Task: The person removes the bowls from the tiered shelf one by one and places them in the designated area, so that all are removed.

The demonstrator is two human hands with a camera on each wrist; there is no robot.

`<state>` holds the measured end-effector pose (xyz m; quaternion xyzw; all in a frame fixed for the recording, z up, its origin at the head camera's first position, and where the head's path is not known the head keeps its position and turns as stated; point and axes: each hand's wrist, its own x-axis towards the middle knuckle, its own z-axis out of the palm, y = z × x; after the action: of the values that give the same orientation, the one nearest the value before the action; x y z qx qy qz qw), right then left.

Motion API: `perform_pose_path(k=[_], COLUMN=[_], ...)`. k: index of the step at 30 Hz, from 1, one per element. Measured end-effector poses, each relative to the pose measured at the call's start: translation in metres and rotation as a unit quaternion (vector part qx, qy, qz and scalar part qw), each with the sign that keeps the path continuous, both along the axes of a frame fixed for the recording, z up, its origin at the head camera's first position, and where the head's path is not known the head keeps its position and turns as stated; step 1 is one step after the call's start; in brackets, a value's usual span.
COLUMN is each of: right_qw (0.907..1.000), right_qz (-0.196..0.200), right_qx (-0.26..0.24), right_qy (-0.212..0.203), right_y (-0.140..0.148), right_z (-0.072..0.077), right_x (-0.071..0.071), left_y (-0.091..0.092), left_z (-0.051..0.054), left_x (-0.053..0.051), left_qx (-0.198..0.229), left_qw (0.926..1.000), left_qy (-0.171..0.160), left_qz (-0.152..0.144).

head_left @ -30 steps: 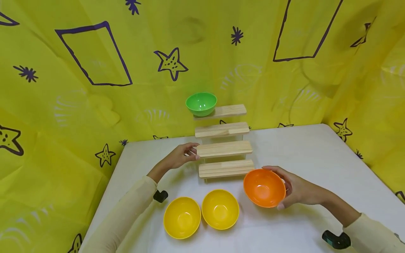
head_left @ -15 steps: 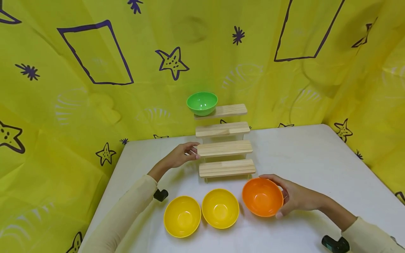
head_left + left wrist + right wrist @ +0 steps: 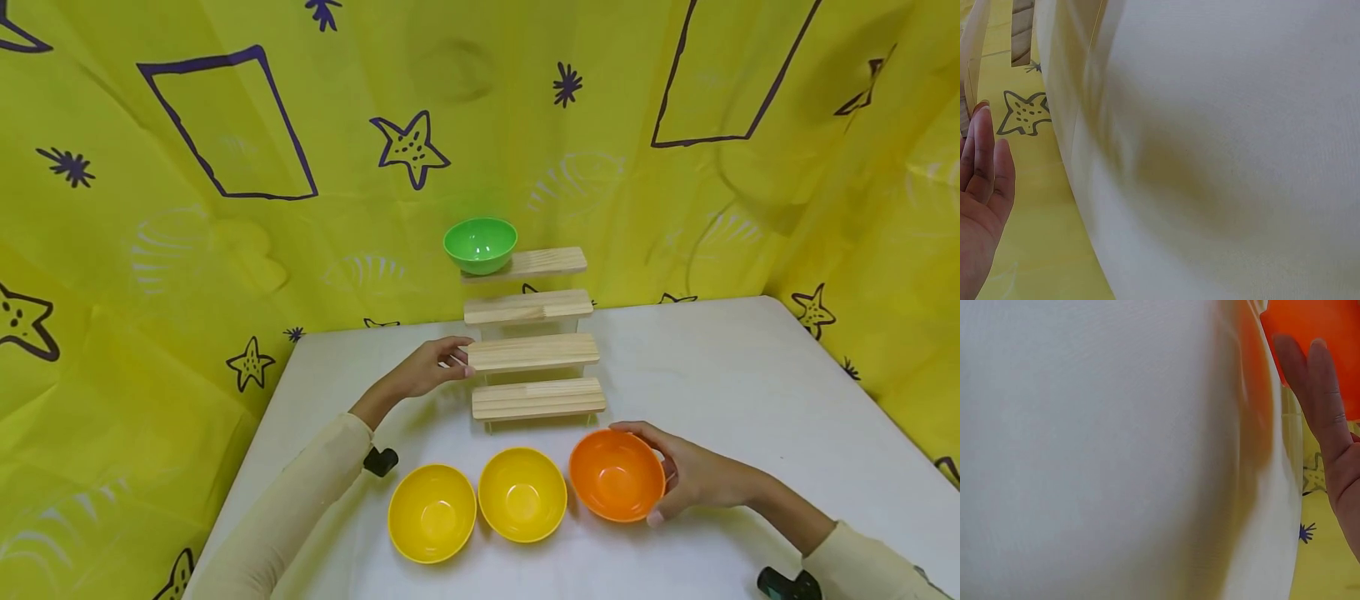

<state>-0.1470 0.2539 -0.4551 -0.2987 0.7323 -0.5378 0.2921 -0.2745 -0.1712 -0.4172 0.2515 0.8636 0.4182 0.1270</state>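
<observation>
My right hand (image 3: pixel 697 473) holds an orange bowl (image 3: pixel 617 477) by its right side, thumb at the near rim and fingers at the far side. In the right wrist view, two fingers lie along the wall of the orange bowl (image 3: pixel 1329 337). My left hand (image 3: pixel 427 367) pinches the left end of a plank on a stepped wooden stand (image 3: pixel 534 353). In the left wrist view, the left hand (image 3: pixel 982 194) shows at the left edge, fingers fairly straight. A green bowl (image 3: pixel 480 247) sits on the stand's top plank, at its left end.
Two yellow bowls (image 3: pixel 432 514) stand side by side on the white table (image 3: pixel 697 358), in front of the stand and left of the orange bowl. A yellow patterned sheet (image 3: pixel 300 250) hangs behind and along both sides.
My right hand has brought the orange bowl nearer and slightly left, away from the stand's lowest plank and beside the yellow bowls. The left hand keeps its place on the stand.
</observation>
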Motion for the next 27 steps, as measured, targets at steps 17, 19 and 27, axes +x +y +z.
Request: perform_pose_path(k=[17,19,27], right_qw=[0.9997,0.9996,0.9995], right_qz=[0.001,0.005,0.000], right_qx=[0.004,0.001,0.013], right_qy=[-0.025,-0.027,-0.029], right_y=[-0.0025,-0.0024,-0.0030], right_z=[-0.0073,-0.0079,-0.0086], right_x=[0.0046,0.0048,0.0064], left_y=[0.0000,0.0002,0.0002], left_z=[-0.0003,-0.0005,-0.0020], left_x=[0.0000,-0.0001,-0.0006], left_qx=[0.009,0.009,0.012], left_qw=[1.0000,0.9999,0.9999], left_qy=[-0.004,-0.005,-0.007], left_qz=[0.002,0.004,0.004])
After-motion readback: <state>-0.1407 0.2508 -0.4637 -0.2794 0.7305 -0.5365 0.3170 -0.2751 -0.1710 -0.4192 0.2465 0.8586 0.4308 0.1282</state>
